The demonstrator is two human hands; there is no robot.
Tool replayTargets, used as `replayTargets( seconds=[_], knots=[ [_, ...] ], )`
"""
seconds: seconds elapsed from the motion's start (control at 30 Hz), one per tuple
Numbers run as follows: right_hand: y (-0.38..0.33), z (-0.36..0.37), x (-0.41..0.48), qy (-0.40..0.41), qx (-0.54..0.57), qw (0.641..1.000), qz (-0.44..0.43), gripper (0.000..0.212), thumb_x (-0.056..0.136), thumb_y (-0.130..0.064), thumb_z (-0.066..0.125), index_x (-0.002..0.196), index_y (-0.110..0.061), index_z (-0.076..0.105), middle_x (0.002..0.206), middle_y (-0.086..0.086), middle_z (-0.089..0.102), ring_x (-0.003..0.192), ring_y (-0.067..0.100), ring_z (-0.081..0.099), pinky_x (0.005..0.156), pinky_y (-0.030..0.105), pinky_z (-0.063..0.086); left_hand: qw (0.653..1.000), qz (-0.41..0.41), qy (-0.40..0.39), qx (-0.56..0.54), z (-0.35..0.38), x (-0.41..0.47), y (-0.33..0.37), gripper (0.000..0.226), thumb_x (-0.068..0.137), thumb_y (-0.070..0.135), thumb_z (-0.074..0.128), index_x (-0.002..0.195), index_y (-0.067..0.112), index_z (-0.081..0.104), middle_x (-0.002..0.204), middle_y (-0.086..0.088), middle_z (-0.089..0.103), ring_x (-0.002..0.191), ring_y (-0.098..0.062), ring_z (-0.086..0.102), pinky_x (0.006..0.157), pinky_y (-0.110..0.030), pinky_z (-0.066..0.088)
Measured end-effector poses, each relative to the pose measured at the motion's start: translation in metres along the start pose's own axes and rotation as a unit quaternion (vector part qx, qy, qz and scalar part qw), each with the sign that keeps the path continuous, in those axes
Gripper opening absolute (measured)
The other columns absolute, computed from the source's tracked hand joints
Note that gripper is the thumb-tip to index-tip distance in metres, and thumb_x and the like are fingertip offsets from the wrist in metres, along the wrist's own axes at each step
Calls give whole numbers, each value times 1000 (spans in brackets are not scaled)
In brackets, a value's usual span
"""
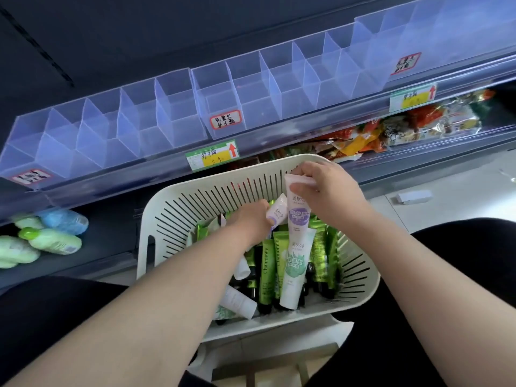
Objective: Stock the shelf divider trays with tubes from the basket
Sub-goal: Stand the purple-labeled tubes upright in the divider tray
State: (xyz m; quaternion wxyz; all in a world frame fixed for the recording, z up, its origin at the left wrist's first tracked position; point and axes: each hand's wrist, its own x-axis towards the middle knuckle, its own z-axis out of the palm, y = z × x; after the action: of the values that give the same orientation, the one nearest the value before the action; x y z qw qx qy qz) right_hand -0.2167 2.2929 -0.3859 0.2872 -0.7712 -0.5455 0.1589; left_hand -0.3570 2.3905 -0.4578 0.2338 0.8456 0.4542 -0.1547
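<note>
Right hand (326,188) pinches a purple tube (299,212) by its flat end and holds it upright over the far side of the basket (173,196). Left hand (251,219), inside the basket, grips a small tube (277,210). Green tubes (266,263) lie in the basket. Clear trays (164,107) line the far shelf.

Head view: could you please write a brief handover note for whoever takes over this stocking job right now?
Left hand: grips a small pale purple-labelled tube down in the off-white slotted plastic basket.
Right hand: pinches the crimped end of a longer pale purple-labelled tube over the basket.
Clear plastic shelf divider trays: no tubes visible inside.
Done: nothing stocked yet.
To do: place both tubes, then the green tubes lying in the basket.
</note>
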Motion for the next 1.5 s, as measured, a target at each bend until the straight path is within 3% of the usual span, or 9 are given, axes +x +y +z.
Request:
replayTargets(
  seconds=[0.1, 0.23, 0.33, 0.47, 0.6, 0.77, 0.87, 1.3, 1.5],
  knots=[
    [5, 4, 5, 10, -28, 1000, -3, 15, 89, -26, 57, 102, -23, 63, 105, -2, 61, 105, 21, 46, 70, 31, 35, 1000, 0, 22, 22, 5, 2, 6, 23, 91, 34, 57, 107, 17, 54, 106, -2, 60, 90, -23, 56, 66, -33, 40],
    [7, 7, 6, 21, -39, 999, -27, 19, 90, -28, 57, 106, -23, 63, 98, -1, 59, 98, 21, 51, 68, 34, 47, 998, -1, 11, 64, 7, 3, 7, 33, 91, 40, 58, 111, 14, 60, 102, -4, 56, 90, -23, 55, 64, -32, 38],
    [4, 10, 3, 27, -52, 997, -55, 19, 90, -26, 57, 107, -23, 64, 95, 1, 60, 95, 22, 51, 65, 31, 42, 999, -23, 3, 25, 4, -3, 3, 27, 91, 34, 59, 109, 14, 52, 94, -3, 59, 84, -24, 57, 61, -32, 39],
    [-5, 9, -2, 30, -41, 996, -78, 19, 89, -25, 58, 105, -21, 66, 95, 0, 62, 93, 23, 53, 68, 33, 42, 996, 0, 83, -39, -7, -24, -9, 27, 90, 31, 59, 109, 23, 42, 85, 3, 59, 73, -20, 57, 53, -31, 36],
    [-22, 5, -10, 21, -36, 995, -92, 19, 90, -27, 57, 106, -21, 66, 97, 0, 63, 96, 22, 54, 75, 38, 46, 983, 46, 139, -113, -26, -51, -29, 30, 83, 30, 65, 108, 30, 47, 95, 3, 65, 84, -23, 61, 67, -34, 50],
    [-58, -4, -15, 65, -62, 988, -128, 19, 90, -26, 59, 106, -22, 66, 98, -1, 64, 94, 24, 53, 72, 33, 41, 932, 0, 226, -284, -55, -80, -48, 18, 86, 29, 66, 96, 32, 52, 86, 15, 64, 80, -9, 62, 64, -26, 49],
    [-87, -13, -15, 72, -61, 984, -153, 22, 91, -27, 57, 112, -22, 64, 103, -1, 63, 98, 22, 52, 74, 35, 44, 897, -9, 286, -337, -80, -98, -54, 11, 89, 27, 63, 97, 28, 55, 93, 9, 67, 84, -10, 63, 68, -28, 49],
    [-199, -50, 57, 145, -52, 971, -181, 26, 97, -19, 41, 116, -25, 58, 105, -1, 59, 101, 21, 47, 70, 35, 46, 812, 36, 463, -353, -201, -146, -82, 15, 90, 16, 59, 94, 23, 47, 91, 8, 63, 82, -10, 60, 61, -31, 51],
    [-221, -44, 119, 181, -42, 967, -176, 26, 98, -20, 41, 114, -26, 60, 102, -1, 56, 97, 19, 51, 70, 33, 46, 779, 48, 495, -381, -243, -117, -94, 19, 90, 11, 56, 99, 27, 50, 92, 10, 63, 87, -12, 62, 68, -38, 56]
  ],
)
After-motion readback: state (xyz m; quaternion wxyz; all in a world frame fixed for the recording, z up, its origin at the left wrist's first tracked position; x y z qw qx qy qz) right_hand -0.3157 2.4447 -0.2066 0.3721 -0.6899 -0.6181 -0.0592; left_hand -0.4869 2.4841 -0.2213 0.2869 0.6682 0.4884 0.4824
